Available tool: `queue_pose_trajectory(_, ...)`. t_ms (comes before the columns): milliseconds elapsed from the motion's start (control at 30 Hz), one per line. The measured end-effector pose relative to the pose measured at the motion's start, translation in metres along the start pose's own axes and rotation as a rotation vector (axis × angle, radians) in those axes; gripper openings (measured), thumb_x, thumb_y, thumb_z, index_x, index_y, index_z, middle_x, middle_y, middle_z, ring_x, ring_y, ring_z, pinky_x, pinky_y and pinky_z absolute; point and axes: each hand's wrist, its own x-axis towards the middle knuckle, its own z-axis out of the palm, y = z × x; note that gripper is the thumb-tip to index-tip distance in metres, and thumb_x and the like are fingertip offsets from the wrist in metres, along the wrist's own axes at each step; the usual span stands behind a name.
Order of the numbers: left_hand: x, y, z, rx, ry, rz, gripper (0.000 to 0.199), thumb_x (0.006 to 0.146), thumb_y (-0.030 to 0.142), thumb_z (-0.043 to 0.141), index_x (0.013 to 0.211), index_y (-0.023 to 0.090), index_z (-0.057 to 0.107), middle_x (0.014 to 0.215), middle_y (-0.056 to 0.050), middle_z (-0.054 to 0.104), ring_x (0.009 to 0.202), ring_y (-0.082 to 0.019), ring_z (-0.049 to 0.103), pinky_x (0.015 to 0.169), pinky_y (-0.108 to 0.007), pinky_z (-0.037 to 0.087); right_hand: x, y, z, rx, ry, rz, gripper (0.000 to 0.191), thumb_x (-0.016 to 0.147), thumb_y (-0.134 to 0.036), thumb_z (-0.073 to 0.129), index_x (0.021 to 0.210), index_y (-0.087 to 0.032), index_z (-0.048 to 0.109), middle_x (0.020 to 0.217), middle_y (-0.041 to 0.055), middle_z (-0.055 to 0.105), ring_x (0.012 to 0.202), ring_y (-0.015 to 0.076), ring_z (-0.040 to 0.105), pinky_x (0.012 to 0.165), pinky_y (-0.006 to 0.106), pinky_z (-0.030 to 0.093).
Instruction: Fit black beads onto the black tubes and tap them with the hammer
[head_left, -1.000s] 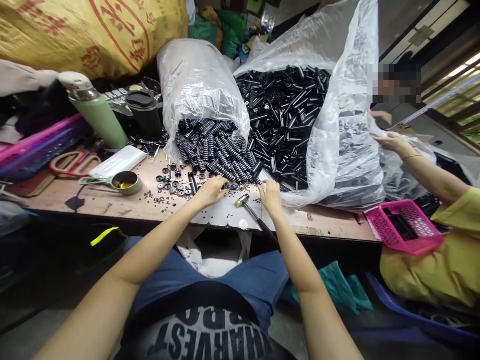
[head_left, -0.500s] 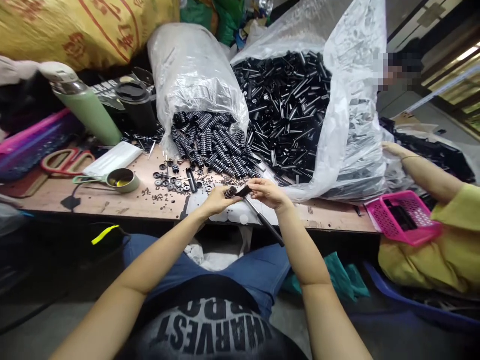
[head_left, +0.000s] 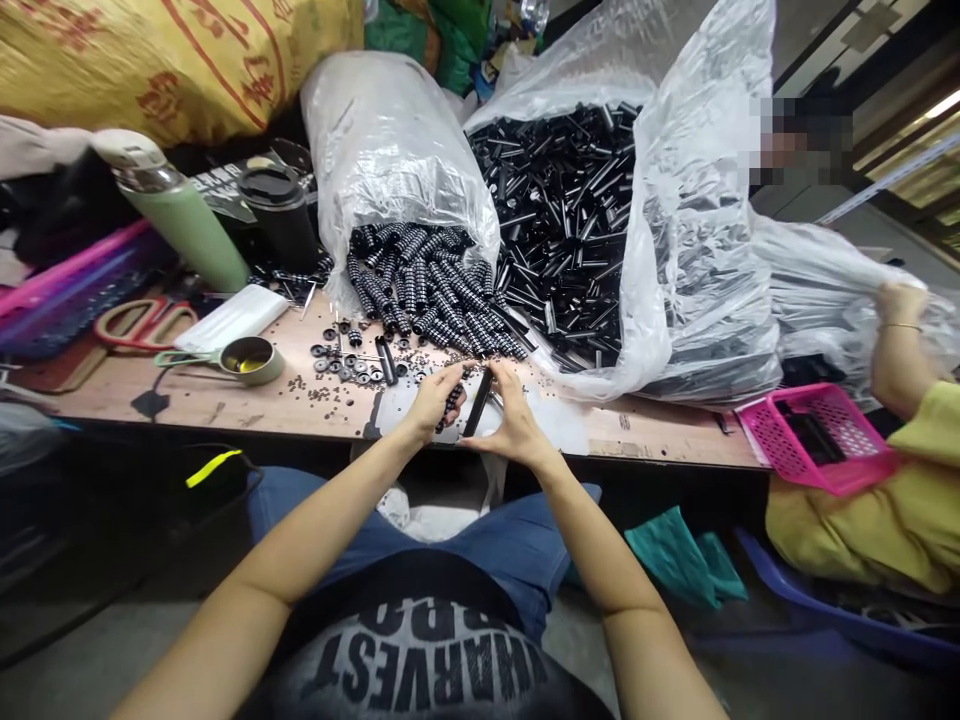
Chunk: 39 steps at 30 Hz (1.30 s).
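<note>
Clasping a ringed tube (head_left: 451,400) in left fingers (head_left: 439,382), a black tube (head_left: 478,403) in right fingers (head_left: 513,392), shirt (head_left: 427,640) below (lettered "HARVEST")

This looks like a small assembly workshop: on one long table (head_left: 225,408), a big clear bag (head_left: 705,250) holds black tubes (head_left: 566,230) in bulk, and another bag (head_left: 390,130) spills ribbed black pieces (head_left: 431,285). Small discs (head_left: 364,376) lie scattered nearby. A co-worker in yellow (head_left: 930,425) is alongside, near a pink basket (head_left: 864,440) of black parts.
</note>
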Motion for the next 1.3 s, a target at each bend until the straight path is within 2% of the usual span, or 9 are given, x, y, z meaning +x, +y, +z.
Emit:
queue_pose_trajectory(167,-0.004,-0.001,0.014,-0.106,0.128,-0.011,0.033,0.078,0.04,0.06,0.096,0.013,0.063,0.054,0.003,0.055,0.038,-0.009,0.049,0.037,-0.019,0.038,0.0,-0.013,0.007,0.045,-0.001,-0.095,0.113,0.06,-0.041,0.084,0.147,-0.019,0.016,0.145,0.0169,0.031,0.139,0.0302,0.027,0.116,0.048,0.028)
queue_pose_trajectory(333,-0.011,0.005,0.022,-0.138,0.1,-0.107,0.03,0.075,0.042,0.063,0.084,0.014,0.058,0.057,0.001,0.056,0.038,-0.014,0.055,0.035,-0.023,0.043,-0.001,-0.011,0.012,0.027,-0.035,-0.092,0.113,0.062,-0.032,0.082,0.147,-0.019,0.01,0.148,0.0174,0.026,0.141,0.0301,0.024,0.117,0.048,0.025)
queue_pose_trajectory(600,-0.007,-0.004,0.014,0.057,0.087,-0.182,0.032,0.085,0.039,0.052,0.098,0.012,0.062,0.068,-0.004,0.059,0.045,-0.013,0.057,0.046,-0.027,0.05,-0.01,-0.003,0.033,0.012,0.043,0.046,0.109,0.054,-0.023,0.081,0.143,-0.017,0.018,0.139,0.0176,0.034,0.134,0.0303,0.033,0.112,0.047,0.033)
queue_pose_trajectory(700,-0.005,-0.025,0.002,0.404,0.091,0.069,0.039,0.085,0.033,0.053,0.118,0.014,0.06,0.089,-0.008,0.061,0.073,-0.018,0.063,0.069,-0.035,0.055,-0.016,0.01,0.051,-0.027,0.074,0.116,0.103,0.057,-0.025,0.077,0.142,-0.013,0.02,0.138,0.0192,0.036,0.133,0.031,0.033,0.112,0.048,0.033)
queue_pose_trajectory(800,-0.006,-0.049,-0.007,0.888,0.122,0.417,0.053,0.08,0.021,0.058,0.132,0.013,0.051,0.108,-0.013,0.055,0.103,-0.025,0.055,0.093,-0.042,0.047,-0.02,0.024,0.068,-0.106,0.117,0.147,0.08,0.07,-0.019,0.061,0.14,-0.008,0.024,0.136,0.022,0.039,0.132,0.0297,0.035,0.111,0.049,0.032)
queue_pose_trajectory(967,-0.007,-0.07,-0.01,1.302,0.147,0.556,0.05,0.087,0.015,0.046,0.137,0.007,0.044,0.11,-0.018,0.053,0.103,-0.026,0.053,0.091,-0.041,0.047,-0.017,0.024,0.077,-0.268,0.063,0.232,0.066,0.076,-0.012,0.046,0.14,-0.006,0.03,0.137,0.0219,0.043,0.13,0.0285,0.038,0.108,0.048,0.031)
queue_pose_trajectory(1133,-0.009,-0.07,-0.023,1.616,0.124,0.636,0.043,0.089,0.009,0.04,0.131,0.009,0.049,0.105,-0.016,0.059,0.094,-0.024,0.056,0.083,-0.037,0.046,-0.032,0.021,0.049,-0.469,-0.057,0.289,0.075,0.077,-0.035,0.063,0.14,-0.008,0.032,0.142,0.0213,0.038,0.13,0.0322,0.035,0.105,0.046,0.033)
queue_pose_trajectory(1233,-0.01,-0.06,-0.04,1.752,0.001,0.699,0.039,0.091,0.009,0.04,0.128,0.008,0.051,0.107,-0.017,0.062,0.093,-0.025,0.057,0.079,-0.038,0.045,-0.054,0.027,0.02,-0.693,-0.052,0.541,0.04,0.086,-0.04,0.058,0.115,-0.012,0.055,0.119,0.0201,0.055,0.112,0.0318,0.048,0.09,0.041,0.04)
queue_pose_trajectory(1300,-0.01,-0.051,-0.05,1.793,-0.096,0.751,0.038,0.091,0.008,0.038,0.126,0.01,0.053,0.109,-0.016,0.064,0.097,-0.025,0.057,0.083,-0.041,0.042,-0.064,0.028,0.003,-0.741,-0.088,0.677,0.025,0.093,-0.036,0.05,0.097,-0.014,0.059,0.099,0.016,0.061,0.096,0.0276,0.055,0.077,0.035,0.041)
